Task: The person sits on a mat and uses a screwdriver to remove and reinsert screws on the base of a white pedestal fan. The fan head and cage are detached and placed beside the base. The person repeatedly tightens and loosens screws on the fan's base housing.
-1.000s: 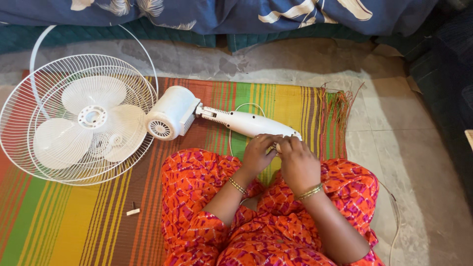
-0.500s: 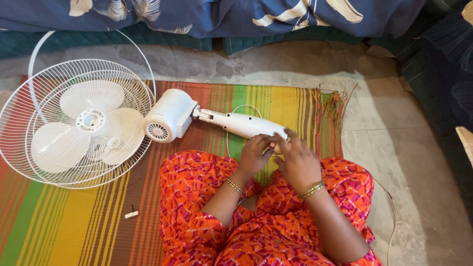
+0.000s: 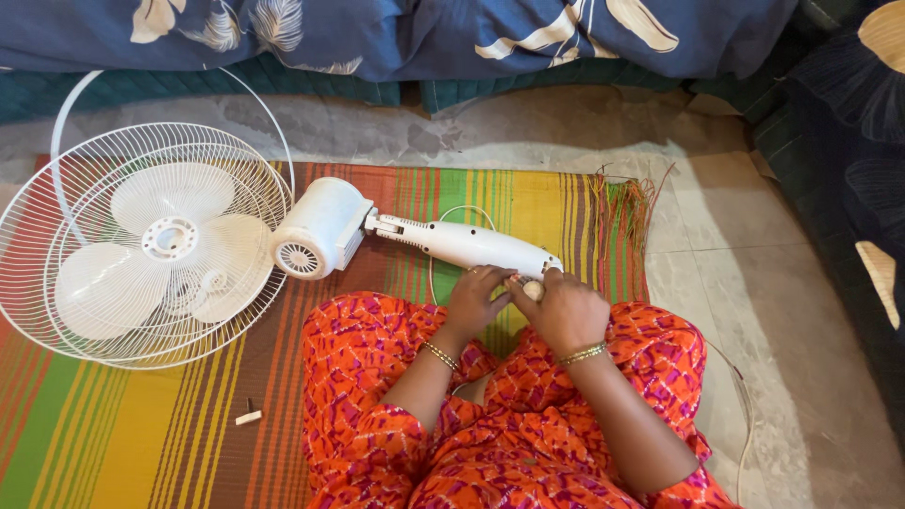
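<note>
My right hand [image 3: 566, 311] is curled over the far end of the white fan stem [image 3: 471, 247], fingers closed around a small round fitting there, so I have it pinched firmly; what exactly the fitting is I cannot make out. My left hand [image 3: 479, 300] sits just beside it, fingers bent and touching the same end, partly closed, steadying the stem from the other side. Both hands meet at that one spot, which I judge keeps the stem from rolling while the small part is handled.

The stem lies flat across the striped mat [image 3: 151, 443], close against my knees, within easy reach. It runs up-left to the white motor housing [image 3: 320, 228], and beyond that the wire fan guard [image 3: 141, 245] with its pale blades [image 3: 160, 250] rests flat on the mat, bearing the heavy end. A thin white cord [image 3: 443, 221] loops behind the stem. A small white piece [image 3: 249, 416] lies alone on the mat near my left knee. Blue patterned bedding [image 3: 424, 38] edges the stone floor [image 3: 754, 273].
</note>
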